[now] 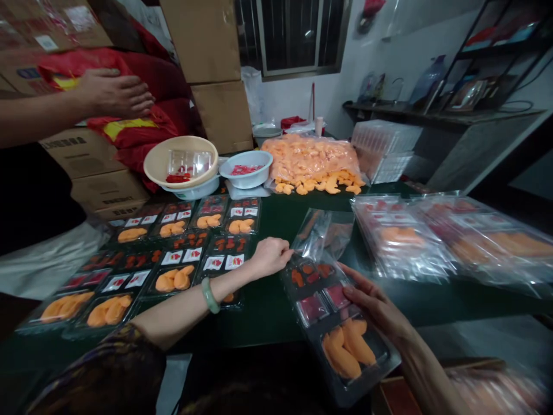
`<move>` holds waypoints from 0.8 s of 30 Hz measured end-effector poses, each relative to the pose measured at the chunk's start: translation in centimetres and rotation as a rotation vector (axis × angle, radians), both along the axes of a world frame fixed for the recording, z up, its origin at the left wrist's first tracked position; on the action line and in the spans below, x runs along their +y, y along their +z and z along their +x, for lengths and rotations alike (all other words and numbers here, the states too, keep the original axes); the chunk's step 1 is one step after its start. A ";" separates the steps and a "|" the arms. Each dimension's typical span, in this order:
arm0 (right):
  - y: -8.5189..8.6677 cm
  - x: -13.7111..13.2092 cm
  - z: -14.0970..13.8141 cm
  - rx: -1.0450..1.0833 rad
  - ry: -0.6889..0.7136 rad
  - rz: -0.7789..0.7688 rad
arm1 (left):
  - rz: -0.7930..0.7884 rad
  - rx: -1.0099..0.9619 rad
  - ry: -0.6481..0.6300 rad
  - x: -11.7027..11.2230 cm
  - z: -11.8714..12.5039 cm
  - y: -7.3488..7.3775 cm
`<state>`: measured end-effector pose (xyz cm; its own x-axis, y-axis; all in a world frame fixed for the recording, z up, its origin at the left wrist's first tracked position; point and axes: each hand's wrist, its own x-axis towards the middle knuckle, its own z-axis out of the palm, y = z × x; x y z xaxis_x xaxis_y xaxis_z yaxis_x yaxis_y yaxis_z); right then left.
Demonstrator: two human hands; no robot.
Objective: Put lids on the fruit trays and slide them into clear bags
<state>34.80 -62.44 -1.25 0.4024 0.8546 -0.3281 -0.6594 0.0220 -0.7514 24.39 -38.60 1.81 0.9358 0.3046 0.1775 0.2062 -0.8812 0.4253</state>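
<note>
My right hand (374, 302) grips the side of a black plastic tray (317, 337), tilted over the table's near edge. Two orange curved pieces (349, 349) lie in its near compartment, with red packets (311, 308) in the middle and small red-brown pieces at the far end. A clear plastic bag (322, 230) lies at the tray's far end; I cannot tell how far it goes over the tray. With fingers closed, my left hand (271, 257) pinches the bag's left edge. A green bangle (210, 295) circles the left wrist.
Several filled trays (173, 279) stand in rows at left. Bagged trays (401, 236) are piled at right. Behind are basins (246, 178), a large bag of orange pieces (309, 155) and stacked clear trays (384, 150). Another person's hand (114, 92) reaches in at upper left.
</note>
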 end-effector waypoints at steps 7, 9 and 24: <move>0.8 -1.3 -1.8 0.048 -0.183 -0.014 | -0.386 0.042 -0.007 0.0 1.0 -1.5; 1.0 -1.5 -2.2 0.058 -0.244 -0.041 | -0.431 0.035 -0.044 -0.3 0.6 -1.5; 0.7 -1.1 -4.4 0.059 -0.417 -0.137 | 0.124 -0.206 -0.239 -4.1 -4.7 0.4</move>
<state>30.35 -63.50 -0.55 0.6810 0.5702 -0.4594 -0.6568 0.1982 -0.7276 19.71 -42.73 2.22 0.9189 0.0451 0.3919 -0.0914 -0.9420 0.3229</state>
